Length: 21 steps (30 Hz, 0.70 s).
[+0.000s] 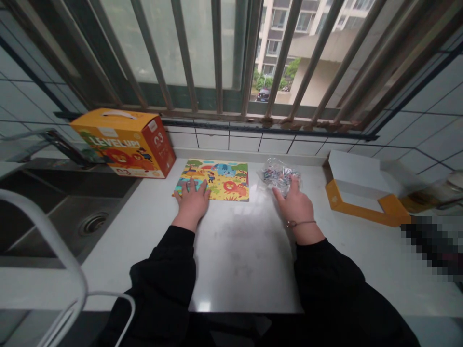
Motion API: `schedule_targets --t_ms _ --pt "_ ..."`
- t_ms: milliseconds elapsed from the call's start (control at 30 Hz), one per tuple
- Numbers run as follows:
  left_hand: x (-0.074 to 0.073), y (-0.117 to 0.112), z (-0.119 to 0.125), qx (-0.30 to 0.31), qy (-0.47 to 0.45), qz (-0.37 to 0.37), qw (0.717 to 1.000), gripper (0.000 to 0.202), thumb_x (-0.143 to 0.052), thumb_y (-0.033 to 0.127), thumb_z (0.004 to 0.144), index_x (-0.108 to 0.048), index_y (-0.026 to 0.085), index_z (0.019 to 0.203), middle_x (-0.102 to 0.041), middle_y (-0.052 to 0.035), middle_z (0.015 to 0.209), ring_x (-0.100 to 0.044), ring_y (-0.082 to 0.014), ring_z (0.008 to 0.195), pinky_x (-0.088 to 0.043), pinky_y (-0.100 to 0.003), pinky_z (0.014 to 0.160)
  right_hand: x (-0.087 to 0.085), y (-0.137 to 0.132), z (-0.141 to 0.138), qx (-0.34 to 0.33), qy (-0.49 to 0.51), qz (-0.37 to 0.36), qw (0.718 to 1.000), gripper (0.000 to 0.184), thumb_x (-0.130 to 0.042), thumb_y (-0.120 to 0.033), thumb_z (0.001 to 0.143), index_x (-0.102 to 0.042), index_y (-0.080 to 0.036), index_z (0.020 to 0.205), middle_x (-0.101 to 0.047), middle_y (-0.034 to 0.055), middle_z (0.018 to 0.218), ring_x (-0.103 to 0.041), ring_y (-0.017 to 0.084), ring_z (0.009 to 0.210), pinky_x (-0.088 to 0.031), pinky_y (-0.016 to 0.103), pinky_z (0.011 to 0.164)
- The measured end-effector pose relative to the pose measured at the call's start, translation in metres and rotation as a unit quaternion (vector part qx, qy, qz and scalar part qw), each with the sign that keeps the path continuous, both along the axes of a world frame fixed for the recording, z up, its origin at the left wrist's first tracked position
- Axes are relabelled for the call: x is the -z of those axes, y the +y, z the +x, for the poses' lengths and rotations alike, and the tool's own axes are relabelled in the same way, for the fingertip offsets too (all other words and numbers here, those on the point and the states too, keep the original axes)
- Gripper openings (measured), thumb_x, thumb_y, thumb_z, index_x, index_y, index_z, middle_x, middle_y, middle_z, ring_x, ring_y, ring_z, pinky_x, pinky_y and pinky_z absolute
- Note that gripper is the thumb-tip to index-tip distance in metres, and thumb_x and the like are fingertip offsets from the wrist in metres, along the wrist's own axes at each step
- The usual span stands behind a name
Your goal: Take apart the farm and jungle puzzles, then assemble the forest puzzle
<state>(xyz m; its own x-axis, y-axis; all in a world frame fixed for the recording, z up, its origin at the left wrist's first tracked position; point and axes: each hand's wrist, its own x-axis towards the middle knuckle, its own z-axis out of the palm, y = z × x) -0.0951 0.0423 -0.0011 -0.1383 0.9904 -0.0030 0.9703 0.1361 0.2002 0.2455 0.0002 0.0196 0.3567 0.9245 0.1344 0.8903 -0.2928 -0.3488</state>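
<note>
Left hand (193, 200), fingers spread apart, rests on the animal picture board (220, 180) near the countertop's (242, 260) back edge. Right hand (297, 205) touches the clear plastic bag (278, 175) beside it; whether clamped, cannot tell. Advised: light, level pressure; handle bag by loose film.

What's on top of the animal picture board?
The left hand, spread over the lower-left of the picture board. Printing beneath it is covered; the elephant and lions show.
</note>
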Motion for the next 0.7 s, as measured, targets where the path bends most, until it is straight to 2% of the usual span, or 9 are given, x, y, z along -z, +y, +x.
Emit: schedule_targets --t_ms 100,200,267,333,400,433,567,633,700 --pt "0.003 0.0 0.004 0.009 0.008 -0.009 1.0 0.066 -0.034 0.057 0.115 -0.045 0.035 0.177 -0.026 -0.0167 0.19 -0.022 -0.0517 0.174 -0.017 -0.081 0.134 -0.011 -0.008 -0.005 0.022 -0.022 0.045 0.999 0.084 -0.06 -0.068 0.107 -0.05 -0.015 0.171 -0.08 0.0269 0.108 -0.078 0.045 0.103 -0.06 0.059 0.091" --pt "0.005 0.001 0.007 0.006 0.008 -0.021 1.0 0.07 -0.033 0.061 0.114 -0.043 0.034 0.178 -0.023 -0.0173 0.191 -0.019 -0.0529 0.175 -0.014 -0.079 0.135 -0.013 -0.012 -0.015 -0.006 -0.073 0.158 0.985 0.073 -0.065 -0.063 0.107 -0.061 -0.021 0.166 -0.067 0.0317 0.148 -0.062 0.052 0.139 -0.053 0.068 0.108" --pt "0.006 0.002 0.008 0.007 0.009 -0.028 1.0 0.072 -0.033 0.062 0.114 -0.04 0.033 0.18 -0.021 -0.0169 0.192 -0.016 -0.0534 0.175 -0.013 -0.079 0.136 -0.007 -0.012 -0.025 -0.077 -0.103 0.187 0.974 0.064 -0.064 -0.055 0.109 -0.062 -0.025 0.165 -0.05 0.0257 0.173 -0.041 0.051 0.162 -0.041 0.071 0.124" --pt "0.006 0.001 0.009 0.012 0.011 -0.029 0.999 0.073 -0.032 0.063 0.113 -0.039 0.033 0.18 -0.02 -0.0161 0.192 -0.015 -0.0536 0.175 -0.012 -0.079 0.135 0.004 -0.008 -0.033 -0.181 -0.117 0.134 0.967 0.059 -0.061 -0.049 0.112 -0.061 -0.029 0.167 -0.04 0.0176 0.184 -0.028 0.045 0.172 -0.029 0.069 0.134" --pt "0.006 0.0 0.01 0.016 0.013 -0.032 0.999 0.074 -0.032 0.065 0.113 -0.039 0.033 0.18 -0.02 -0.0162 0.192 -0.015 -0.0541 0.175 -0.013 -0.08 0.135 0.019 -0.001 -0.035 -0.252 -0.114 0.034 0.96 0.057 -0.058 -0.047 0.113 -0.06 -0.031 0.167 -0.04 0.0139 0.185 -0.028 0.043 0.173 -0.025 0.071 0.136" --pt "0.005 0.0 0.01 0.017 0.014 -0.036 0.999 0.075 -0.033 0.065 0.113 -0.039 0.034 0.18 -0.021 -0.0163 0.192 -0.015 -0.0544 0.175 -0.013 -0.08 0.135 0.025 0.003 -0.033 -0.262 -0.108 -0.009 0.959 0.057 -0.056 -0.047 0.114 -0.06 -0.031 0.168 -0.042 0.0132 0.184 -0.03 0.043 0.173 -0.026 0.073 0.135" --pt "0.003 -0.009 0.016 0.033 0.009 -0.052 0.998 0.076 -0.04 0.068 0.111 -0.04 0.035 0.179 -0.024 -0.0171 0.191 -0.017 -0.0568 0.174 -0.016 -0.081 0.133 0.042 0.018 -0.014 -0.212 -0.084 -0.058 0.972 0.057 -0.045 -0.044 0.116 -0.056 -0.03 0.17 -0.045 0.0111 0.183 -0.032 0.04 0.172 -0.025 0.077 0.134" --pt "-0.001 -0.016 0.023 0.05 0.005 -0.051 0.997 0.077 -0.048 0.069 0.108 -0.045 0.034 0.177 -0.028 -0.0195 0.189 -0.02 -0.0603 0.171 -0.02 -0.082 0.131 0.043 0.022 -0.003 -0.154 -0.075 -0.057 0.984 0.056 -0.043 -0.042 0.116 -0.057 -0.029 0.169 -0.046 0.0114 0.182 -0.032 0.042 0.172 -0.023 0.082 0.133" --pt "-0.006 -0.022 0.03 0.082 -0.005 -0.036 0.996 0.076 -0.057 0.07 0.105 -0.054 0.033 0.172 -0.039 -0.0228 0.183 -0.031 -0.0625 0.165 -0.029 -0.082 0.127 0.04 0.024 0.005 -0.096 -0.069 -0.052 0.992 0.055 -0.044 -0.041 0.115 -0.06 -0.026 0.166 -0.049 0.0124 0.18 -0.032 0.045 0.171 -0.022 0.085 0.131"
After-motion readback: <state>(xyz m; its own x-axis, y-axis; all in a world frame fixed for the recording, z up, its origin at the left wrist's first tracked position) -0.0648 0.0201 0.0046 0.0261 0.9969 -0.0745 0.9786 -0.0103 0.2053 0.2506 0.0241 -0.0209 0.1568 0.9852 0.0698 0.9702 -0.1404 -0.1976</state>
